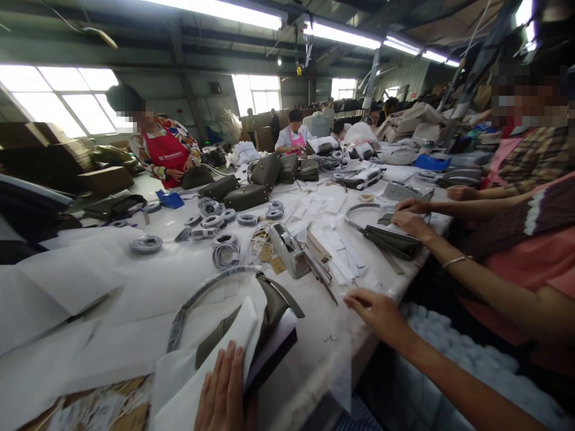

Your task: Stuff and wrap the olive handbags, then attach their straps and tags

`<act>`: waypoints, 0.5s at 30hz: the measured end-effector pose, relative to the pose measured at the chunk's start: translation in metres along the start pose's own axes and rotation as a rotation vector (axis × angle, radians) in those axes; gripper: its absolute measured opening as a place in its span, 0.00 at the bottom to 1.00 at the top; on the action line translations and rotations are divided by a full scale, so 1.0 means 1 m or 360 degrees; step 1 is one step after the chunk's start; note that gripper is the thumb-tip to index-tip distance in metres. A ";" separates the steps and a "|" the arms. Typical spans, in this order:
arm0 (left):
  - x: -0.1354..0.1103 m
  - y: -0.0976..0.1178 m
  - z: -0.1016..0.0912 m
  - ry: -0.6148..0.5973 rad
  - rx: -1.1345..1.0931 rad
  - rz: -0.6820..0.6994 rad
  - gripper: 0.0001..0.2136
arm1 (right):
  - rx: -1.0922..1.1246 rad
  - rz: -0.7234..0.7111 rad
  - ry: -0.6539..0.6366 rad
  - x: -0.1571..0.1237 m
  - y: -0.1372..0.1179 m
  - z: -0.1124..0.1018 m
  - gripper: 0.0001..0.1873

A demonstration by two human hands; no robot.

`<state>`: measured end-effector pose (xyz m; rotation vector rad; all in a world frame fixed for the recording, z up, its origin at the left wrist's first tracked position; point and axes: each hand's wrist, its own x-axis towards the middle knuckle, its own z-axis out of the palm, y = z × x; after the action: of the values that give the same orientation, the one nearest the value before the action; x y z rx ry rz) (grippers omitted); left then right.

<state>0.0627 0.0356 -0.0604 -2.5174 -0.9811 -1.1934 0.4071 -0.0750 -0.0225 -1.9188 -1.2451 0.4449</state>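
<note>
Head camera: pressed the left grip [223, 383] down on a folded white sheet [244, 326], fingers straight and side by side, presumably to stop the loose layer from lifting off the olive bag [272, 299] behind. Could not tell the place of the left thumb, mostly out of sight. Held the right grip [377, 311] apart from the bag, just over the near edge of the desk [309, 359], thumb and fingertips pinching, by the look of it, a thin clear film [344, 359]; perhaps gripped at the top to let the rest hang free past the edge.

Had the bag lying tilted on the desk, right beyond the left grip, with a grey handle [182, 317] arching away leftward, seemingly wrapped against scuffs. Found a tape dispenser [291, 254] just past the bag, probably put there for easy reach, near strewn paper strips [336, 245]. Noticed coiled straps [224, 251] farther off, apparently rolled up against tangling. To the left, saw broad white sheets [130, 296] spread overlapping, likely for quick picking, and corded tags [108, 407] bunched at the lower corner. Past the right grip, saw a co-worker's forearm [485, 280] stretched toward another olive bag [390, 242].
</note>
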 end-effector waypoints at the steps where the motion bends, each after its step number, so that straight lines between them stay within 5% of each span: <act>1: 0.001 0.001 -0.002 -0.0004 0.0013 0.0002 0.30 | -0.0110 -0.0022 0.0259 0.009 0.006 0.003 0.19; 3: 0.003 0.001 -0.003 0.0011 0.0042 0.0040 0.31 | -0.0201 -0.0055 0.0567 0.028 0.019 0.009 0.24; 6: 0.004 0.002 -0.004 0.0046 0.0071 0.0085 0.30 | -0.0103 0.0008 0.0595 0.048 0.037 0.014 0.33; 11: 0.004 0.005 -0.009 0.0038 0.0097 -0.0037 0.30 | 0.0145 0.0017 0.0362 0.046 0.030 0.016 0.15; 15: 0.003 0.006 -0.014 0.0003 0.0116 -0.0079 0.31 | 0.0522 -0.0019 -0.0059 0.041 -0.008 0.035 0.24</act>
<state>0.0592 0.0266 -0.0483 -2.4488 -1.0722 -1.1516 0.3978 -0.0221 -0.0332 -1.6310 -1.1278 0.6392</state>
